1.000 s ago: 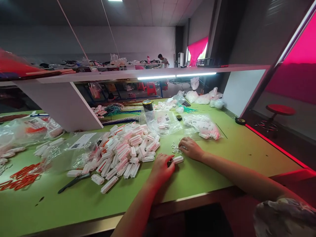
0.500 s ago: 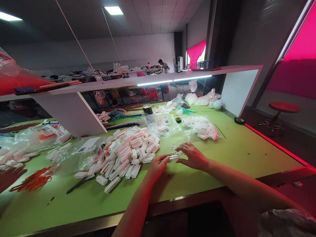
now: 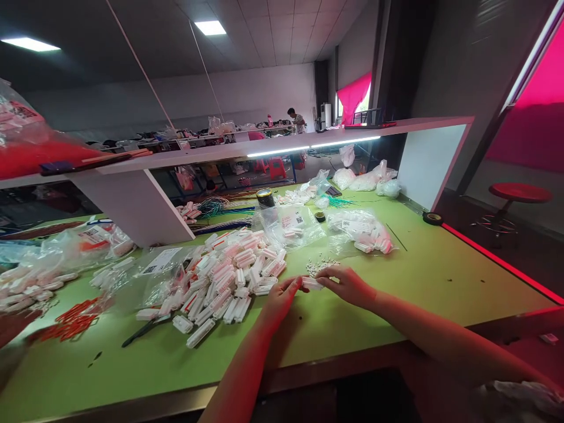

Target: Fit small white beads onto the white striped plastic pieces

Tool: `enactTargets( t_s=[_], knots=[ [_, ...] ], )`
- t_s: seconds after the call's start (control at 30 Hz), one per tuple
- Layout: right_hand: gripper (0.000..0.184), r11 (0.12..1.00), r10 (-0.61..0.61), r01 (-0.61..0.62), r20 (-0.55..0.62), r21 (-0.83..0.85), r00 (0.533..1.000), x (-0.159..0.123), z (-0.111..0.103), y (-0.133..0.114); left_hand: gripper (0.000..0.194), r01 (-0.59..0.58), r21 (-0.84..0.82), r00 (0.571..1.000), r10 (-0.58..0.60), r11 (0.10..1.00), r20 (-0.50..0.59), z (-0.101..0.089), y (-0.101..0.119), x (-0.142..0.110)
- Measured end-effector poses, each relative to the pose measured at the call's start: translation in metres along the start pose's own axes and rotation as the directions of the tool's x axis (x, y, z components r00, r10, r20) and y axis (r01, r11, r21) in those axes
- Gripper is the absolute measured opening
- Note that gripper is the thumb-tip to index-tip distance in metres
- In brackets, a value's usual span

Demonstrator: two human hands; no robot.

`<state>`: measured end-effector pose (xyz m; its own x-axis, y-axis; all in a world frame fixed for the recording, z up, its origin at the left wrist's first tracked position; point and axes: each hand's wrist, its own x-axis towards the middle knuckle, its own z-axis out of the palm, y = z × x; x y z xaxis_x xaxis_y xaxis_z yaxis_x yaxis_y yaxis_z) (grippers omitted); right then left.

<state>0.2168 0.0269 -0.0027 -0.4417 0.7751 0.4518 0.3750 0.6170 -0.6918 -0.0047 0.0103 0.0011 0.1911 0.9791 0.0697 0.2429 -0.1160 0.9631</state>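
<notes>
Both my hands meet over the green table [image 3: 396,294]. My left hand [image 3: 282,298] pinches one end of a small white plastic connector [image 3: 312,283]. My right hand [image 3: 346,283] grips the other end of the same connector with curled fingers. Just behind the hands lies a little heap of tiny white pieces [image 3: 318,266]. To the left a big pile of white connectors [image 3: 224,273] is spread on the table.
Clear bags of parts [image 3: 363,230] lie behind the hands. Black tweezers [image 3: 138,332] and red clips [image 3: 70,320] are at the left. A white shelf [image 3: 264,147] with a strip light spans the table. A tape roll [image 3: 432,218] sits at the right edge. A person stands far back.
My right hand left the heap of tiny pieces and came to the connector in my left hand. Both hands lifted it slightly off the table. The view tilted upward.
</notes>
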Motion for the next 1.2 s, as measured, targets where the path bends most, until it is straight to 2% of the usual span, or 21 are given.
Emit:
enactTargets(
  t_s=[0.17, 0.33, 0.43, 0.6, 0.73, 0.8, 0.83, 0.87, 0.93, 0.97, 1.03, 1.1, 1.2],
  knots=[
    [0.031, 0.999, 0.05, -0.051, 0.023, 0.018, 0.998, 0.0, -0.001, 0.002, 0.056, 0.033, -0.038, 0.999, -0.031, 0.999, 0.042, 0.0, -0.001, -0.002],
    [0.029, 0.998, 0.04, -0.042, 0.045, 0.042, 0.998, -0.002, -0.004, -0.004, 0.059, 0.075, -0.173, 0.996, -0.065, 0.982, 0.06, 0.002, -0.008, -0.001],
    [0.032, 0.997, -0.04, 0.035, 0.075, 0.061, 0.996, -0.007, -0.006, -0.01, 0.055, 0.117, -0.278, 0.991, -0.095, 0.953, 0.091, 0.003, -0.01, -0.001],
    [0.039, 0.981, -0.193, 0.193, 0.185, 0.018, 0.964, -0.009, -0.008, -0.01, 0.051, 0.22, -0.448, 0.958, -0.106, 0.866, 0.266, 0.006, -0.006, -0.002],
    [0.029, 0.952, -0.29, 0.303, 0.184, -0.044, 0.939, -0.009, -0.009, -0.014, 0.052, 0.252, -0.392, 0.941, -0.13, 0.885, 0.312, 0.009, 0.001, -0.007],
    [0.027, 0.945, -0.31, 0.321, 0.145, -0.066, 0.94, -0.008, -0.012, -0.018, 0.052, 0.218, -0.334, 0.941, -0.106, 0.917, 0.322, 0.008, 0.002, -0.009],
    [0.028, 0.948, -0.298, 0.308, 0.122, -0.078, 0.947, -0.007, -0.015, -0.02, 0.052, 0.172, -0.309, 0.951, -0.076, 0.935, 0.3, 0.006, 0.002, -0.008],
    [0.028, 0.956, -0.266, 0.276, 0.108, -0.095, 0.958, -0.007, -0.018, -0.021, 0.054, 0.125, -0.291, 0.973, -0.059, 0.949, 0.224, 0.003, 0.0, -0.006],
    [0.028, 0.966, -0.18, 0.198, 0.121, -0.164, 0.976, -0.006, -0.024, -0.021, 0.057, 0.058, -0.221, 0.998, -0.061, 0.974, -0.006, -0.003, -0.005, -0.001],
    [0.029, 0.961, -0.146, 0.176, 0.147, -0.213, 0.978, -0.006, -0.027, -0.02, 0.056, 0.041, -0.171, 0.992, -0.06, 0.984, -0.107, -0.005, -0.008, 0.002],
    [0.028, 0.929, -0.116, 0.186, 0.226, -0.321, 0.967, -0.007, -0.029, -0.017, 0.053, 0.037, -0.06, 0.971, -0.05, 0.998, -0.235, -0.008, -0.013, 0.006],
    [0.027, 0.886, -0.112, 0.225, 0.286, -0.404, 0.952, -0.008, -0.024, -0.012, 0.048, 0.015, 0.039, 0.972, -0.005, 0.999, -0.237, -0.007, -0.016, 0.008],
    [0.025, 0.861, -0.064, 0.207, 0.303, -0.466, 0.951, -0.012, -0.007, -0.008, 0.045, -0.054, 0.108, 0.989, 0.069, 0.993, -0.133, -0.001, -0.014, 0.005]
  ],
)
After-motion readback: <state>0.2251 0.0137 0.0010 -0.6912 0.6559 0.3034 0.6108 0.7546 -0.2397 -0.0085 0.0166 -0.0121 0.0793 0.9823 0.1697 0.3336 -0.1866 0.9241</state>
